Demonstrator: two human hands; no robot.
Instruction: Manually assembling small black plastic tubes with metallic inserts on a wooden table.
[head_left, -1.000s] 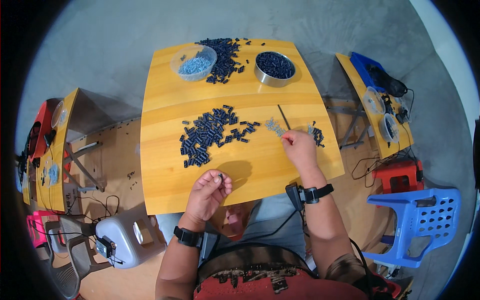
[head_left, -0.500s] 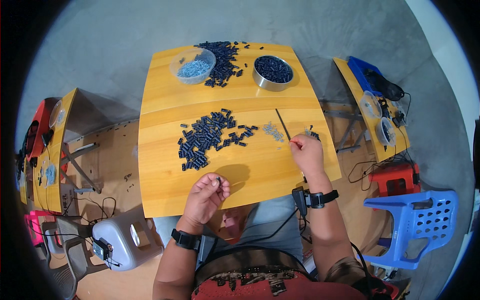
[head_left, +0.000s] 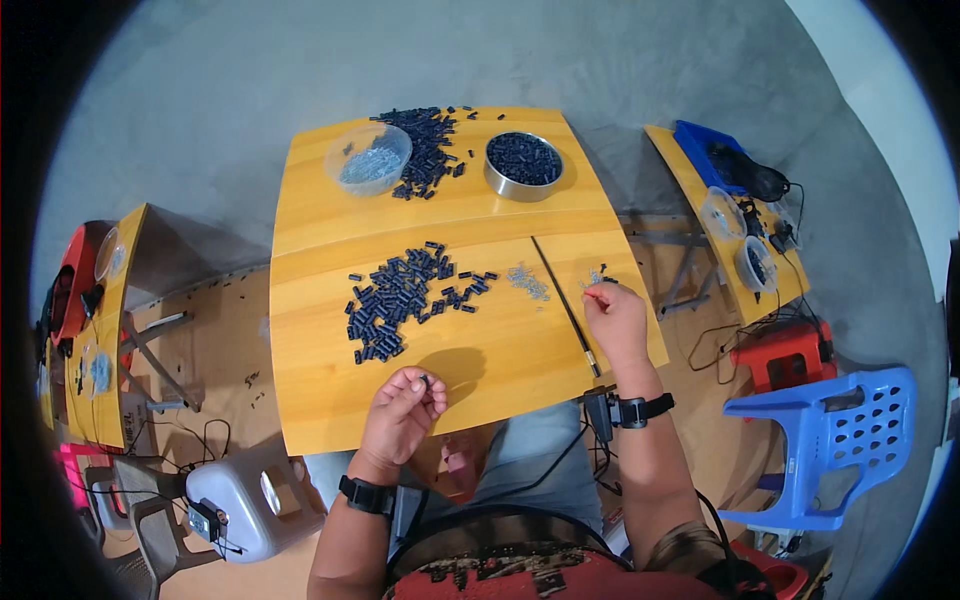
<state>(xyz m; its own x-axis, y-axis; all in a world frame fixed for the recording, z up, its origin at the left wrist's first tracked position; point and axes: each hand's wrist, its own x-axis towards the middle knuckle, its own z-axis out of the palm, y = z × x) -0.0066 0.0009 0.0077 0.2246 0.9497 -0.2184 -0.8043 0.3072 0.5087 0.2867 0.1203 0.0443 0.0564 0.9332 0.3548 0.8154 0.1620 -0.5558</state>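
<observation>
My left hand [head_left: 402, 412] is turned palm up over the table's near edge, its thumb and fingers closed on a small black piece [head_left: 425, 381]. My right hand [head_left: 616, 325] rests on the right part of the table with fingertips pinched; anything between them is too small to make out. Just beyond those fingertips lies a little group of small dark and silvery parts [head_left: 597, 277]. A thin black rod [head_left: 562, 300] with a pale lower end lies to the left of this hand. Left of the rod are small silvery pieces [head_left: 527, 281], then a heap of black cylindrical pieces [head_left: 392, 300].
On the far half of the yellow wooden table [head_left: 330, 232] stand a clear tub [head_left: 338, 165] of silvery pieces and a round metal tin [head_left: 520, 189] full of black pieces. Between them spreads another black heap [head_left: 430, 145]. A blue plastic chair [head_left: 835, 440] stands at the right.
My right hand has shifted right, off the black rod, to beside the small dark and silvery parts. My left hand keeps its hold on the black piece. The whole view has moved slightly.
</observation>
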